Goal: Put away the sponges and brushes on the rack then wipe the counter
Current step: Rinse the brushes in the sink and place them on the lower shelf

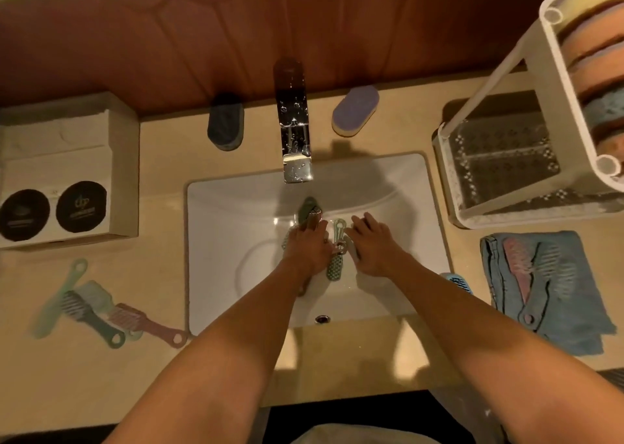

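Note:
Both my hands are down in the white sink (236, 227). My left hand (309, 244) is closed around brushes, with a grey-green brush head (306, 209) poking out above its fingers. A green brush (336, 258) lies between the hands on the basin floor. My right hand (373, 244) rests flat beside it, fingers spread, touching a pale brush under its thumb. Several brushes (98, 308) lie on the counter at the left. A dark sponge (225, 122) and a purple sponge (354, 111) flank the faucet (293, 122). The white rack (499, 160) stands at the right with sponges (594, 55) on its top shelf.
A blue cloth (574, 308) lies on the counter at the right with a pink brush (518, 268) and a grey-green brush (557, 271) on it. A blue brush (457, 281) sits by the sink's right edge. A cardboard box (67, 173) stands at the left.

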